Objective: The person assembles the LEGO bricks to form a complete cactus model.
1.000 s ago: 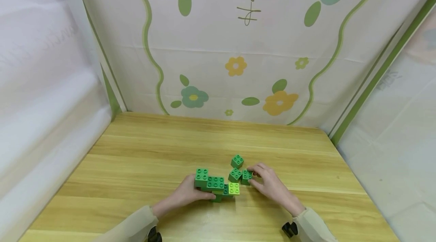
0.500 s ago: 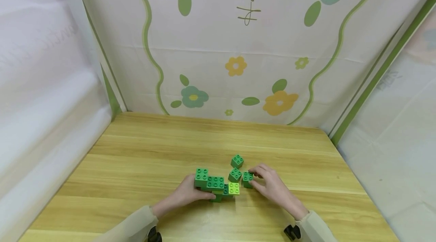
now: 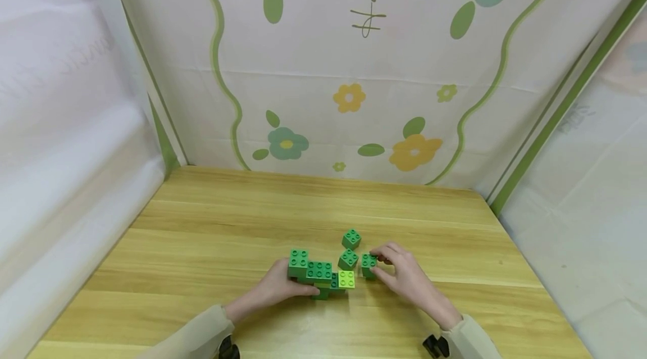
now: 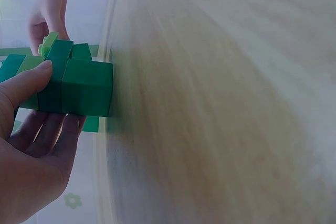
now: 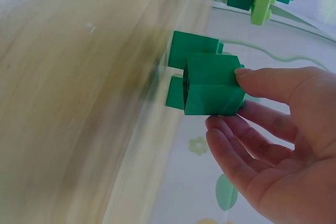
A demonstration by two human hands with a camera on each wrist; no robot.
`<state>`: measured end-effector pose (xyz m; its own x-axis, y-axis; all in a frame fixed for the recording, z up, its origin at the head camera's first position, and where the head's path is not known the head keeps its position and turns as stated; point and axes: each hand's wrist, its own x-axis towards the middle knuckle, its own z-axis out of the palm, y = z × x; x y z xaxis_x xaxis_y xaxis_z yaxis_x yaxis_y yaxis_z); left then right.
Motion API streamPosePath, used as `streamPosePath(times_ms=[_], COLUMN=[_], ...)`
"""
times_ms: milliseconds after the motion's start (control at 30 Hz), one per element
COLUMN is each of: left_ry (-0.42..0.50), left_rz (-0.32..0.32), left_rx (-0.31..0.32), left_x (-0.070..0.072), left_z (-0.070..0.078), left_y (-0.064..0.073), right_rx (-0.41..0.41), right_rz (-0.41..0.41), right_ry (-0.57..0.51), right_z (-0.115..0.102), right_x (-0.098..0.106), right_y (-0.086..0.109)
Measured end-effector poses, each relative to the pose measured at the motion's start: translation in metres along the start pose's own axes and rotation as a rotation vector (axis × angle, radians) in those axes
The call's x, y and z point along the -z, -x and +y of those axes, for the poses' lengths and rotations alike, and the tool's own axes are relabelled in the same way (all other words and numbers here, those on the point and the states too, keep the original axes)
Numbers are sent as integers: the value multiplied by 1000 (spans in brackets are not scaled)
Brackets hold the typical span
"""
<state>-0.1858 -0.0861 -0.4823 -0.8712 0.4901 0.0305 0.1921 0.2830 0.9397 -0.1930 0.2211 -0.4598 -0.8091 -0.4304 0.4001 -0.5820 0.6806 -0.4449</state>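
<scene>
My left hand (image 3: 277,285) grips a joined build of toy building bricks (image 3: 319,271) in several greens, its thumb along the near side and its fingers behind. A light green brick (image 3: 346,279) forms the build's right end. To the right, my right hand (image 3: 403,275) pinches a square green brick (image 3: 369,265) between thumb and fingers. In the right wrist view this green brick (image 5: 212,85) is tilted, and its hollow underside edge shows. The left wrist view shows the left thumb pressed on the build (image 4: 79,85).
Two loose green bricks lie on the wooden table (image 3: 242,207): one brick (image 3: 348,259) between the build and the right hand, another brick (image 3: 351,239) farther back. A white flowered cloth (image 3: 303,95) stands behind the table, with white cloth sides left and right.
The right hand has drawn its brick slightly right, away from the nearest loose brick. My left hand and the build have stayed put.
</scene>
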Motion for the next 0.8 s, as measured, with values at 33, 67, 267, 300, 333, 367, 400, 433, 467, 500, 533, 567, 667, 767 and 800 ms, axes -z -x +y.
streamPosePath(times_ms=[33,67,267,300,333,367,400,433,467,500,533,567,667,767,800], left_ry=[-1,-1,5,4,4,3,3,2,-2,-6,-9,-12,-17,-10,-7], left_rz=[0,1,2,2,2,2,2,2,2,3,4,4,6,5,4], left_rx=[-1,-2,0,1,2,2,1,1,-1,-3,-4,-6,-6,-6,-7], left_x=[0,0,0,0,0,0,0,0,0,0,0,0,0,0,0], left_z=[0,0,0,0,0,0,0,0,0,0,0,0,0,0,0], left_y=[0,0,0,0,0,0,0,0,-1,-1,-1,-1,0,0,0], right_rx=[1,3,53,61,65,67,69,71,71,76,81,85,100,110,114], right_rz=[3,6,35,40,44,48,51,53,55,60,65,66,70,66,67], right_ry=[2,5,19,21,25,28,30,32,34,36,38,38,37,27,24], right_z=[-1,-2,-7,-8,-9,-10,-11,-12,-13,-14,-15,-16,-18,-20,-21], right_x=[0,1,4,5,6,7,8,8,9,10,10,11,12,12,13], right_y=[0,0,-1,-1,-1,-1,-1,-1,-1,-1,-1,-1,-1,-2,-1])
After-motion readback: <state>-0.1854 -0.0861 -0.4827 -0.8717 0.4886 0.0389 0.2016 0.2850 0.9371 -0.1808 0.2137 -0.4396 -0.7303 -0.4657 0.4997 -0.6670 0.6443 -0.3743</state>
